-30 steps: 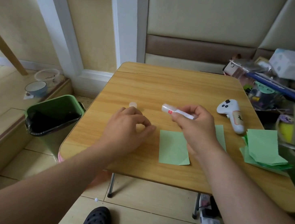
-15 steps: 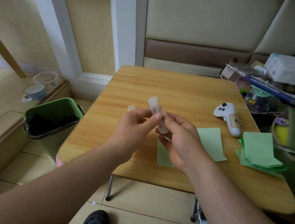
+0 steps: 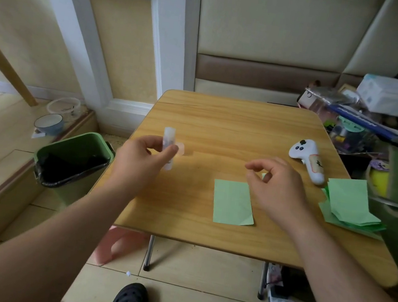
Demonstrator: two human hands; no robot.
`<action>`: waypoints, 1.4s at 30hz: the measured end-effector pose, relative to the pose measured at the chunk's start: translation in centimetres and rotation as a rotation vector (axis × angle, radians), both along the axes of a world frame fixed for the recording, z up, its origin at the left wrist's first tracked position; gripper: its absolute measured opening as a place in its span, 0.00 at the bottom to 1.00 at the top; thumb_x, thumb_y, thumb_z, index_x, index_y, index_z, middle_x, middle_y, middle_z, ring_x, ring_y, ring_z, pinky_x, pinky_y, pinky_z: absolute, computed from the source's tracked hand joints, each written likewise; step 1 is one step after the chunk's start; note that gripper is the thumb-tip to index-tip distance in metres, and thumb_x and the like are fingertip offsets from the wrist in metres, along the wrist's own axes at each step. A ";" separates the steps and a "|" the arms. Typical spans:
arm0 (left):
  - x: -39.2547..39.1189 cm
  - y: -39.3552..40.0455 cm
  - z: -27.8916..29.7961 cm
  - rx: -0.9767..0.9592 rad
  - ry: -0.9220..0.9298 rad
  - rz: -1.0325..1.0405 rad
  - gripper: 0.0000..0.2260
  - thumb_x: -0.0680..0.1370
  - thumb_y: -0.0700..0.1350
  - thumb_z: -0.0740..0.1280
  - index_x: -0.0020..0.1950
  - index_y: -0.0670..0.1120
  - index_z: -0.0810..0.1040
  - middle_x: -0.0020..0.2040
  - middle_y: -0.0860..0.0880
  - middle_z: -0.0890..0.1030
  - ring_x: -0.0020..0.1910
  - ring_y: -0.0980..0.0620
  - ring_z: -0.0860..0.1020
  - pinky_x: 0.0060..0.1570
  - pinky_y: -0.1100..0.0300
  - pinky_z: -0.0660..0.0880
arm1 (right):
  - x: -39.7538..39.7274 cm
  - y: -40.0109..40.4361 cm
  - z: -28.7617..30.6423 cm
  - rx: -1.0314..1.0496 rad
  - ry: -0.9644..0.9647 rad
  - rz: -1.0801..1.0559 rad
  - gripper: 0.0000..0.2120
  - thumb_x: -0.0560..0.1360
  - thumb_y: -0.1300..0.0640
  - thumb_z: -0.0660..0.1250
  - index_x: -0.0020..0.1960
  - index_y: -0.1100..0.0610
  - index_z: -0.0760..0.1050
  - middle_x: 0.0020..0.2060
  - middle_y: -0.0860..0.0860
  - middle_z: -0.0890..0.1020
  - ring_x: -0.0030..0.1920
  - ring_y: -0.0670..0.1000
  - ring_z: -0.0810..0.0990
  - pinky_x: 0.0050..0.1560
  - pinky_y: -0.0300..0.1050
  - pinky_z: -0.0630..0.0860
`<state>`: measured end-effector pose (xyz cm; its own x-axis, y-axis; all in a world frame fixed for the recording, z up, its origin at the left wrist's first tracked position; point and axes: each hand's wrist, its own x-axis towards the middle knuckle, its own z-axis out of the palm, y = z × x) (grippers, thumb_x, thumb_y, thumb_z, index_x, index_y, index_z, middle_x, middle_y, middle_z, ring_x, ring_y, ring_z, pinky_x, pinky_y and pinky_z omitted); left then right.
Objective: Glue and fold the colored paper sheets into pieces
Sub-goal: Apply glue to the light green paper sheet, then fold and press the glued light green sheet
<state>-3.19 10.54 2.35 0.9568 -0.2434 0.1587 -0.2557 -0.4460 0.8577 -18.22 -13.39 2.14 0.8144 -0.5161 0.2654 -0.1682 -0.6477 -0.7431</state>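
Left hand [image 3: 140,158] pinches the small translucent glue stick tube [image 3: 168,150] upright over the wooden worktop [image 3: 221,133]; right hand [image 3: 279,187] loosely curled, holding nothing, above the light green paper sheet [image 3: 234,203]. Best to park the glue clear of the sheet; press the fold flat.

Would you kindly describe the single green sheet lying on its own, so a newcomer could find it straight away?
Start at the wooden table and look to its near right part, just below the right hand. There the single green sheet lies flat. Unlike the messy pile of green sheets at the table's right edge, it lies alone, one plain rectangle directly on the wood.
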 end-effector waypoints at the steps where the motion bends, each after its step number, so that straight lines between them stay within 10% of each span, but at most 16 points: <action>1: 0.4 0.5 0.0 0.033 -0.037 0.026 0.16 0.76 0.64 0.72 0.59 0.57 0.85 0.46 0.61 0.84 0.47 0.58 0.81 0.50 0.51 0.80 | -0.2 -0.6 0.0 0.005 0.002 -0.018 0.06 0.78 0.56 0.71 0.51 0.45 0.84 0.50 0.40 0.80 0.38 0.42 0.75 0.44 0.37 0.71; 13: 2.1 1.6 -1.3 0.191 -0.121 0.117 0.15 0.76 0.62 0.73 0.58 0.56 0.85 0.47 0.64 0.82 0.47 0.65 0.77 0.51 0.54 0.75 | -1.1 -4.2 -0.9 -0.042 0.064 -0.100 0.06 0.79 0.53 0.71 0.54 0.43 0.82 0.52 0.41 0.82 0.36 0.45 0.76 0.40 0.39 0.73; 20: 1.4 1.3 -1.3 0.104 -0.167 0.188 0.34 0.70 0.69 0.74 0.69 0.55 0.70 0.58 0.55 0.75 0.60 0.51 0.71 0.62 0.45 0.72 | -1.9 -6.3 -0.7 -0.125 0.117 -0.144 0.09 0.79 0.58 0.70 0.57 0.48 0.82 0.55 0.47 0.79 0.43 0.42 0.74 0.53 0.42 0.69; 27: -3.4 -1.7 0.0 -0.053 -0.545 0.040 0.17 0.79 0.54 0.65 0.61 0.45 0.70 0.56 0.54 0.67 0.57 0.52 0.65 0.60 0.52 0.67 | -2.7 -6.2 -0.3 -0.051 0.456 -0.063 0.17 0.72 0.46 0.79 0.57 0.43 0.77 0.67 0.50 0.68 0.75 0.54 0.63 0.70 0.50 0.66; 35: -6.7 -3.6 -0.6 0.013 -0.584 -0.284 0.13 0.78 0.50 0.68 0.60 0.49 0.74 0.59 0.51 0.72 0.62 0.48 0.70 0.63 0.51 0.69 | -2.5 -4.6 0.9 -0.076 0.295 -0.138 0.10 0.75 0.55 0.77 0.46 0.45 0.76 0.45 0.51 0.77 0.41 0.49 0.76 0.40 0.46 0.76; 42: -7.8 -4.6 0.0 -0.024 -0.338 -0.536 0.09 0.81 0.45 0.70 0.57 0.59 0.81 0.61 0.56 0.75 0.60 0.54 0.76 0.51 0.65 0.73 | -2.4 -1.2 2.8 0.136 -0.094 0.015 0.09 0.75 0.58 0.78 0.44 0.46 0.81 0.37 0.46 0.75 0.36 0.45 0.72 0.38 0.42 0.73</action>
<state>-10.96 5.96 2.31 0.5990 -0.6674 0.4425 -0.6967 -0.1620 0.6988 -20.67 -14.59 4.99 0.7967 -0.5408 0.2697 -0.0848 -0.5419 -0.8362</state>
